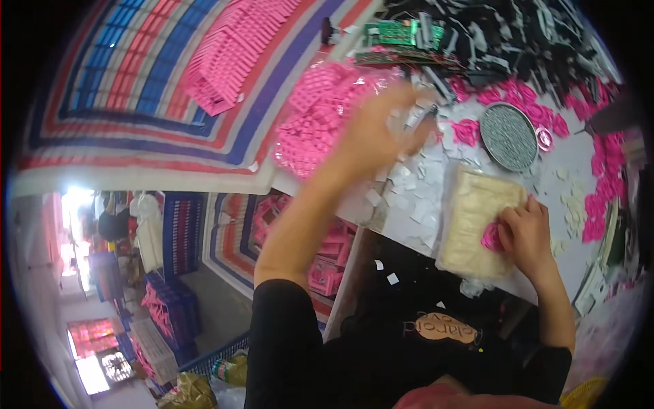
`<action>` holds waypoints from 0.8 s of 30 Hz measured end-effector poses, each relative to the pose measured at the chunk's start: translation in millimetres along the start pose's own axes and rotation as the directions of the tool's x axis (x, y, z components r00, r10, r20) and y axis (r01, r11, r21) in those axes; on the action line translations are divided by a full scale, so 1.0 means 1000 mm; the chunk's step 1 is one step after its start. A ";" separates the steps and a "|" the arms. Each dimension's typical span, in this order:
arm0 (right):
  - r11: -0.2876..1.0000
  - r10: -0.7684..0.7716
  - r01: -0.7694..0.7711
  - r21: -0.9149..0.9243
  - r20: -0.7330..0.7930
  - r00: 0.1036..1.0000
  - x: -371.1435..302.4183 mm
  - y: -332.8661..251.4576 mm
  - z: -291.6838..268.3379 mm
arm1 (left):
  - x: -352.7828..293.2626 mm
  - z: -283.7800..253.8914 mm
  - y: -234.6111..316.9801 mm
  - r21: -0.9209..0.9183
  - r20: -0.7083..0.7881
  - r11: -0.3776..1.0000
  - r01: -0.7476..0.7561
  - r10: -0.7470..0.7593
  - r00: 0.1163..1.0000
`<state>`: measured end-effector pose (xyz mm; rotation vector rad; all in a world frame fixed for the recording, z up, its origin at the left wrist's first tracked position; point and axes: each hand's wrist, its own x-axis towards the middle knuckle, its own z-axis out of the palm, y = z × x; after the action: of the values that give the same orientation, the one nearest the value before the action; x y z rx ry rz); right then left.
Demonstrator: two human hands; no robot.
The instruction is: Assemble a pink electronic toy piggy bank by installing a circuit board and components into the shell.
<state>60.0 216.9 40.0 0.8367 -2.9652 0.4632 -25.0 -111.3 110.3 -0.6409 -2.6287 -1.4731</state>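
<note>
My right hand (530, 234) is closed on a small pink plastic piece (491, 236), pressing it against a cream-coloured padded block (470, 204) in clear wrap. My left hand (383, 129), smeared by motion, is over the table between a clear bag of pink rubber keypads (310, 140) and scattered white paper-like squares (417, 194). Whether its fingers hold anything is hidden by the blur. Beyond the block stands a round dish (509, 136) full of small grey metal parts. More pink pieces (521, 99) lie around that dish.
Green circuit boards (402, 34) and a heap of black parts with wires (504, 41) cover the far side. Neat rows of pink frames (235, 51) rest on striped sheeting (225, 146) at left. Pink pieces (603, 180) line the right edge. Crates (170, 310) stand below left.
</note>
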 end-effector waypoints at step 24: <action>0.963 0.075 -0.121 0.241 0.191 0.979 -0.010 0.033 -0.011 | -0.043 -0.378 -0.309 0.498 -0.865 -0.252 0.830 -0.216 0.454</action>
<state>50.9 251.4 40.1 0.7905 -3.1714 0.8267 -159.7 -579.4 55.8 1.1989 -2.5392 0.6192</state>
